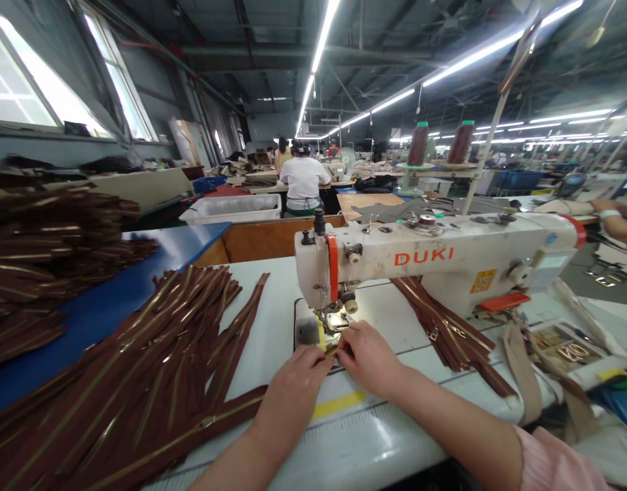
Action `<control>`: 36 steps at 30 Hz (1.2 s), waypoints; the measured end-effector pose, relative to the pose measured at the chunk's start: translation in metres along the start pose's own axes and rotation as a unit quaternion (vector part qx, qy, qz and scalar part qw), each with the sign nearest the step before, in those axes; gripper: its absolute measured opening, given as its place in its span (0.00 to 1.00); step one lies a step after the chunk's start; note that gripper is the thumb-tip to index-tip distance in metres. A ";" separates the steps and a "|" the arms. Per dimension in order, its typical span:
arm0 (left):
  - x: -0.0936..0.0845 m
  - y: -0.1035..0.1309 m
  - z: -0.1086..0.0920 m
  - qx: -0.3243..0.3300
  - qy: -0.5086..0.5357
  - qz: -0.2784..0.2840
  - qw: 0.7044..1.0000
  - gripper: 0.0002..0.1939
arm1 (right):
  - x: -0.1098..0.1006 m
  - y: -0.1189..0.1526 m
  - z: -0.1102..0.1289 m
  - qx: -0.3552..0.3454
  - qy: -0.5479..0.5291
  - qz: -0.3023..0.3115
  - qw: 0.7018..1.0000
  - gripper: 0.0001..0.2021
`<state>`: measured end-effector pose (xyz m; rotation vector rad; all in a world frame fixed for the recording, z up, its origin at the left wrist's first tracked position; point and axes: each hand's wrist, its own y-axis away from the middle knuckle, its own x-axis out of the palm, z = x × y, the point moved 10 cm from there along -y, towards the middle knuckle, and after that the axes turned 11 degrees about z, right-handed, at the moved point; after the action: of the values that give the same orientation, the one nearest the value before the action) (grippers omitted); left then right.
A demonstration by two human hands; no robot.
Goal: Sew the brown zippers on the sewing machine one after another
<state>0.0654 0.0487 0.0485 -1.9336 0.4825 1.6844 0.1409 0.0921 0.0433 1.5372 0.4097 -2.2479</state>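
Observation:
My left hand (301, 382) is closed on a brown zipper (211, 421) with a gold line of teeth, whose tape trails out to the lower left. Close beside it, my right hand (367, 358) pinches the zipper's short end just in front of the presser foot (333, 320). Both hands rest at the needle plate of a white sewing machine (364, 252); the fingers hide most of the zipper end. To the left spreads a big pile of similar brown zippers (139, 368). More zippers with metal pulls (449, 327) lie under the machine's arm at right.
A blue table (185, 239) at left bears another heap of brown zippers (47, 266). Two thread cones (418, 144) stand behind the machine. An open tray (569, 348) of small parts sits at right. A person in white (303, 179) works ahead; another person's arm (620, 221) shows at right.

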 end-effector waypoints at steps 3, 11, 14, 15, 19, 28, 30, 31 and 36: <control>0.004 0.000 -0.002 -0.004 -0.027 0.031 0.999 0.17 | 0.000 -0.002 0.002 0.001 0.019 0.016 1.000 0.08; 0.007 -0.001 -0.004 0.009 -0.049 0.054 0.997 0.19 | 0.001 -0.006 0.000 0.014 0.024 0.041 0.999 0.09; 0.007 -0.001 -0.003 0.009 -0.042 0.048 0.998 0.19 | 0.000 -0.007 -0.001 0.016 0.025 0.048 0.998 0.10; 0.008 -0.001 -0.002 0.008 -0.038 0.046 0.998 0.19 | 0.000 -0.007 -0.001 0.019 0.026 0.050 0.998 0.10; 0.010 -0.002 0.000 0.002 -0.032 0.047 0.998 0.20 | -0.002 -0.007 -0.001 0.024 0.021 0.050 0.998 0.10; 0.013 -0.004 0.000 0.014 -0.040 0.074 0.996 0.23 | -0.002 -0.009 0.000 0.009 0.016 0.054 0.998 0.11; 0.013 -0.006 0.001 0.015 -0.031 0.082 0.996 0.22 | -0.001 -0.009 -0.002 0.007 0.005 0.051 0.999 0.10; 0.013 -0.006 0.001 0.016 -0.026 0.084 0.996 0.22 | -0.001 -0.009 -0.003 0.007 0.000 0.046 0.999 0.10; 0.010 -0.010 0.001 0.013 0.008 0.093 0.996 0.19 | 0.001 -0.009 -0.006 -0.002 -0.004 0.022 1.000 0.08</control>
<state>0.0720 0.0583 0.0398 -1.9357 0.7064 1.7668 0.1410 0.1025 0.0405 1.5209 0.3746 -2.2184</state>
